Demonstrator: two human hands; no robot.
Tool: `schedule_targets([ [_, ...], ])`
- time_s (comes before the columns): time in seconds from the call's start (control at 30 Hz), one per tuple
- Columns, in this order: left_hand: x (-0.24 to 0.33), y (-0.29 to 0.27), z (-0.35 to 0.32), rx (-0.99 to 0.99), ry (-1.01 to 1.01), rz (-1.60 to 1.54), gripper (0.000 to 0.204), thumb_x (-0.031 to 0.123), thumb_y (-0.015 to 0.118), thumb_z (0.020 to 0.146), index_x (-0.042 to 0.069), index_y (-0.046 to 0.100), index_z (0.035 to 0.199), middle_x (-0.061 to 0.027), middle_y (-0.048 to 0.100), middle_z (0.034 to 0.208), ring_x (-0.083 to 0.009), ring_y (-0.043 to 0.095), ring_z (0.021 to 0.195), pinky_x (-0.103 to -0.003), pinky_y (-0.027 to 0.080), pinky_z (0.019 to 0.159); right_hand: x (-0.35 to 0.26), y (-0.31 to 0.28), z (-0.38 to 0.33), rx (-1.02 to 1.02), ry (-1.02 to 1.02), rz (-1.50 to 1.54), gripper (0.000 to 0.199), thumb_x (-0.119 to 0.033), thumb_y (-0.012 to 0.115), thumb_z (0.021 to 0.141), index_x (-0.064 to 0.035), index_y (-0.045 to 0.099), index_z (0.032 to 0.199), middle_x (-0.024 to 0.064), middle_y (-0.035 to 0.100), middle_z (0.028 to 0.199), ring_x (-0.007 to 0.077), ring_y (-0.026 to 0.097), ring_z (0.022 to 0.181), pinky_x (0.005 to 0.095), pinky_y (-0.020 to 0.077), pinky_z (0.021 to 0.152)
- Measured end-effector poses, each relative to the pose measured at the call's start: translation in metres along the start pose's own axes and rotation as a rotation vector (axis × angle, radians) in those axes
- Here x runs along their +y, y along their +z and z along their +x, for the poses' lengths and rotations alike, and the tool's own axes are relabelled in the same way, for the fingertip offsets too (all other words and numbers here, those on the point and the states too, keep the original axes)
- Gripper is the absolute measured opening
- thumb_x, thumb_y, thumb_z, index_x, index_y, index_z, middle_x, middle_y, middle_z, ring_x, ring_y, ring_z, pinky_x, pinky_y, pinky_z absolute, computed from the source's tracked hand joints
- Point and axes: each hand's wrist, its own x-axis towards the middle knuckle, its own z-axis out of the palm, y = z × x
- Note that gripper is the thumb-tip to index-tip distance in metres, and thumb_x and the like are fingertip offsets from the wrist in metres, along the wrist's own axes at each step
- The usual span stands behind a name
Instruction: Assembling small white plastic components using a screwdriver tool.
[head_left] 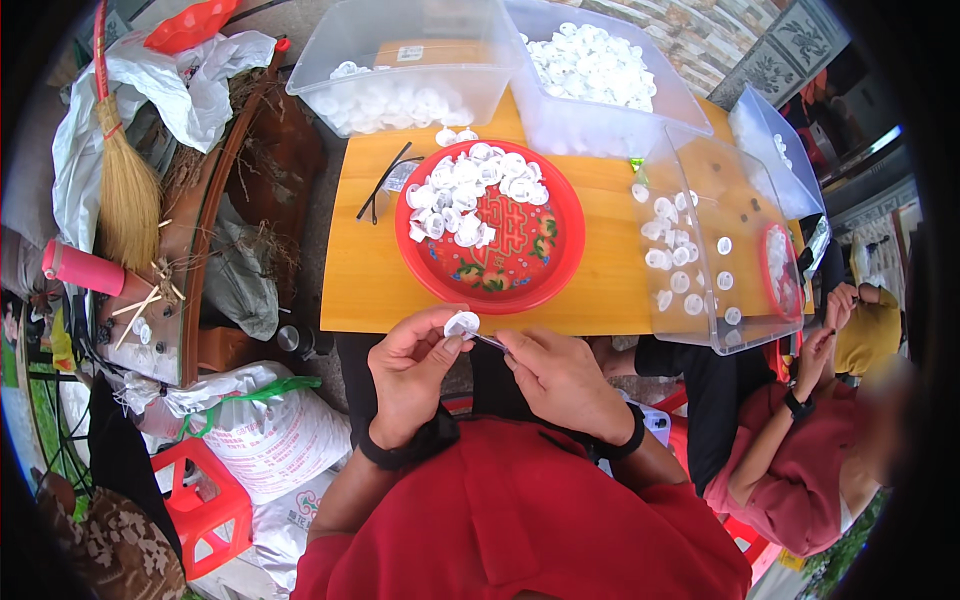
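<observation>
My left hand pinches a small round white plastic piece between thumb and fingers, just off the table's near edge. Close beside it, my right hand is closed around a thin metallic tool whose tip points at the piece. The fingers cover most of this tool, so its kind does not show. Beyond both hands, a round red tray with a printed pattern lies on the table. Many similar white pieces are heaped over its far and left parts.
Clear plastic bins with white pieces stand along the far side of the yellow wooden table. Folded glasses lie left of the tray. At right, a clear bin stands near a seated co-worker. A stuffed sack rests lower left.
</observation>
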Motion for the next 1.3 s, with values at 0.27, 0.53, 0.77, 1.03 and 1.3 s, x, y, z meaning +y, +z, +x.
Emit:
schedule_targets([
  [0.27,-0.003,0.001,0.000,0.002,-0.079,-0.067,0.027,-0.008,0.053,0.083,-0.006,0.055,0.111,-0.0108,0.062,0.099,-0.0146,0.060,0.085,-0.026,0.051,0.077,-0.006,-0.003,0.008,-0.045,0.033,-0.009,0.052,-0.006,0.053,0.080,-0.0064,0.040,0.130,0.0120,0.056,0.074,0.0303,0.057,0.065,0.0407,0.0448,0.057],
  [0.53,-0.005,0.003,-0.001,0.006,-0.054,-0.105,0.026,-0.009,0.052,0.082,-0.008,0.055,0.108,-0.0140,0.062,0.098,-0.0182,0.061,0.084,-0.029,0.051,0.076,0.006,0.002,0.008,-0.080,0.079,0.328,0.051,-0.004,0.047,0.084,-0.0124,0.039,0.133,0.0080,0.053,0.068,0.0196,0.052,0.058,0.0332,0.0432,0.055],
  [0.77,-0.007,0.002,-0.003,0.000,-0.057,-0.042,0.025,-0.009,0.053,0.083,-0.007,0.055,0.108,-0.0121,0.062,0.096,-0.0160,0.061,0.085,-0.027,0.051,0.078,0.009,-0.012,0.015,-0.316,0.431,0.844,0.040,-0.006,0.041,0.089,-0.0103,0.046,0.128,-0.0028,0.045,0.060,0.0025,0.039,0.056,0.0191,0.0341,0.051],
  [1.03,-0.008,0.002,-0.002,0.038,-0.110,-0.063,0.025,-0.009,0.053,0.083,-0.007,0.055,0.107,-0.0138,0.062,0.097,-0.0180,0.062,0.086,-0.029,0.052,0.078,0.001,-0.013,0.004,-0.138,0.246,0.313,0.022,-0.005,0.050,0.083,-0.0016,0.057,0.104,0.0102,0.053,0.065,0.0196,0.051,0.056,0.0286,0.0413,0.055],
  [1.3,-0.007,0.003,-0.002,0.032,-0.114,-0.044,0.024,-0.009,0.052,0.083,-0.007,0.055,0.106,-0.0144,0.062,0.097,-0.0192,0.062,0.086,-0.029,0.051,0.077,-0.008,-0.011,0.002,-0.051,0.161,0.010,0.027,-0.002,0.055,0.078,-0.0009,0.056,0.105,0.0177,0.059,0.080,0.0354,0.058,0.074,0.0395,0.0453,0.063],
])
